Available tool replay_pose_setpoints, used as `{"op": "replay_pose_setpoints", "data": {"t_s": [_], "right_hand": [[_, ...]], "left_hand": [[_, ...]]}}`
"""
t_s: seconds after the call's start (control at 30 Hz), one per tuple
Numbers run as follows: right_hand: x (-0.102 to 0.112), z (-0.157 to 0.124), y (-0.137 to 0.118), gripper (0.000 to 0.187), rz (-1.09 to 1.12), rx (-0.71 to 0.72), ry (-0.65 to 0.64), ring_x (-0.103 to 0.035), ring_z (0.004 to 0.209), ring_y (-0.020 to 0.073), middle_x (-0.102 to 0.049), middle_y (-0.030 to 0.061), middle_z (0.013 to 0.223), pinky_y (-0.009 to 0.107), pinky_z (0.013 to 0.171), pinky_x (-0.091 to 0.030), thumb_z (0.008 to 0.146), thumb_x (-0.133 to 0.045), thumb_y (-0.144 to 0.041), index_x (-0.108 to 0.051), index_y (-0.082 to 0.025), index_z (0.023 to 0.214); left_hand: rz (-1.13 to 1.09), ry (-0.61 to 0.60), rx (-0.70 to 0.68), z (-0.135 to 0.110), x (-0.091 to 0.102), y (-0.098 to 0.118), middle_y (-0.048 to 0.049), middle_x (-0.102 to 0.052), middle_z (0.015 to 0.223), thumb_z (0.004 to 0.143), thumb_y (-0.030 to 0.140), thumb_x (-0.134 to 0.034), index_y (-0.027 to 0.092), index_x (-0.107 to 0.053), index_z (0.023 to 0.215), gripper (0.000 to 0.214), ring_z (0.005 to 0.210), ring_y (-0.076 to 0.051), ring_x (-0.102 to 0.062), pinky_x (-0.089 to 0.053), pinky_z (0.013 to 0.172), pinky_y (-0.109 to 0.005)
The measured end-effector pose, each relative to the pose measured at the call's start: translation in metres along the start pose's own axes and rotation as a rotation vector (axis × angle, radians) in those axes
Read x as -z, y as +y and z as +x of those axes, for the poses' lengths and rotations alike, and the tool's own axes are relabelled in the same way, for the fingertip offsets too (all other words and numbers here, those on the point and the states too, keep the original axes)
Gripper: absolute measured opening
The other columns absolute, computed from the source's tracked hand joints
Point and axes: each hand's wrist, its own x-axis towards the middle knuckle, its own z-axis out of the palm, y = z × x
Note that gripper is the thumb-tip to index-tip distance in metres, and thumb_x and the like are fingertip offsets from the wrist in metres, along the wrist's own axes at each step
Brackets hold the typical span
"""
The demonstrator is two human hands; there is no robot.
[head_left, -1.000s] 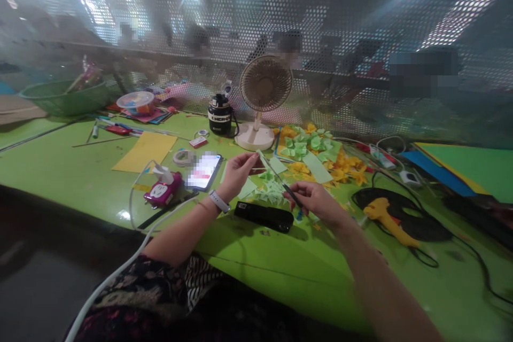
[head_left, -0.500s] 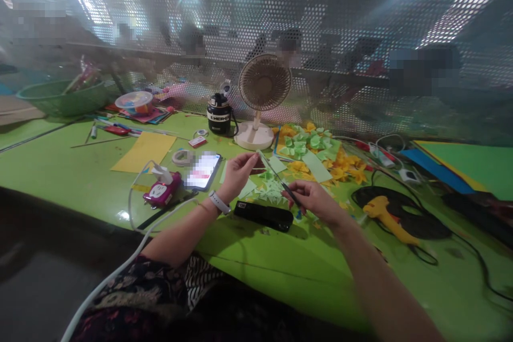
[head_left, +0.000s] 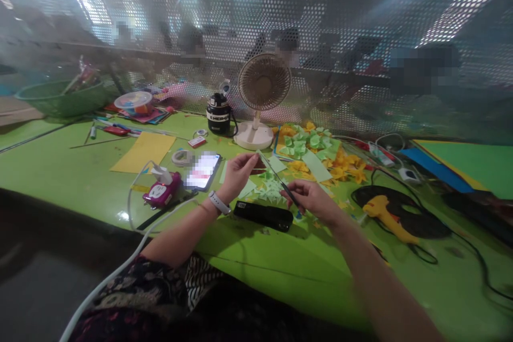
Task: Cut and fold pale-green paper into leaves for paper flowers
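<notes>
**Q:** Hands?

**A:** Left hand point(head_left: 237, 173) pinches a pale green paper strip point(head_left: 270, 167), held aloft. Right hand point(head_left: 310, 199) grips a slim dark tool point(head_left: 292, 196) at the strip's lower end.

**Q:** Step?

**A:** Apparently shaping the strip; calls for steady tension. Beyond: folded green paper pieces point(head_left: 269, 191), yellow paper flowers point(head_left: 344, 168).

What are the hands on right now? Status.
Right hand pinching dark lower end of thin green strip. Left hand by its upper end, contact unclear. Green paper scraps beneath; black case just below.
</notes>
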Motion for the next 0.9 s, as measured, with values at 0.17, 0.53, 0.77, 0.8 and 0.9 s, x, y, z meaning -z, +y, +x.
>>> {"op": "replay_pose_setpoints", "data": {"t_s": [0.17, 0.53, 0.77, 0.8, 0.9], "right_hand": [[-0.0003, 0.0007, 0.0014, 0.049, 0.001, 0.006, 0.012, -0.044, 0.046, 0.0078, -0.062, -0.0006, 0.059, 0.022, 0.041, -0.033, 0.061, -0.079, -0.061, -0.062, -0.017, 0.075], [-0.0026, -0.0028, -0.0049, 0.054, 0.000, -0.001, 0.018, -0.036, 0.038, 0.0045, -0.059, -0.0023, 0.055, 0.021, 0.037, -0.027, 0.059, -0.078, -0.066, -0.059, -0.017, 0.073], [-0.0021, -0.0004, -0.0004, 0.054, 0.008, -0.007, 0.026, -0.039, 0.039, 0.0048, -0.059, -0.0025, 0.055, 0.020, 0.036, -0.029, 0.059, -0.079, -0.065, -0.060, -0.017, 0.074], [-0.0020, 0.0000, 0.0002, 0.053, 0.009, -0.006, 0.020, -0.039, 0.039, 0.0048, -0.060, -0.0021, 0.056, 0.020, 0.037, -0.030, 0.059, -0.079, -0.064, -0.061, -0.016, 0.074], [-0.0015, 0.0009, 0.0015, 0.052, 0.013, 0.001, -0.005, -0.040, 0.038, 0.0045, -0.063, -0.0003, 0.058, 0.020, 0.037, -0.031, 0.062, -0.078, -0.064, -0.061, -0.016, 0.074]], "left_hand": [[0.007, 0.006, 0.007, 0.0002, 0.0002, -0.0005, -0.0041, -0.071, 0.073, 0.062, 0.053, -0.082, 0.013, -0.070, 0.080, 0.045, 0.068, -0.016, -0.070, -0.061, 0.069, -0.034], [-0.012, 0.011, 0.021, 0.0023, 0.0007, -0.0025, -0.0035, -0.070, 0.070, 0.061, 0.051, -0.083, 0.012, -0.070, 0.079, 0.045, 0.067, -0.016, -0.069, -0.061, 0.070, -0.035], [-0.008, -0.015, 0.035, 0.0015, 0.0009, -0.0020, -0.0039, -0.071, 0.069, 0.062, 0.051, -0.083, 0.012, -0.070, 0.078, 0.043, 0.065, -0.016, -0.069, -0.062, 0.072, -0.036], [-0.011, -0.013, 0.037, 0.0014, 0.0009, -0.0015, -0.0038, -0.071, 0.069, 0.062, 0.051, -0.083, 0.013, -0.070, 0.078, 0.044, 0.065, -0.016, -0.069, -0.062, 0.072, -0.036], [-0.010, -0.009, 0.040, 0.0014, 0.0008, -0.0004, -0.0033, -0.070, 0.068, 0.061, 0.052, -0.083, 0.013, -0.070, 0.078, 0.045, 0.066, -0.016, -0.070, -0.062, 0.072, -0.037]]}}
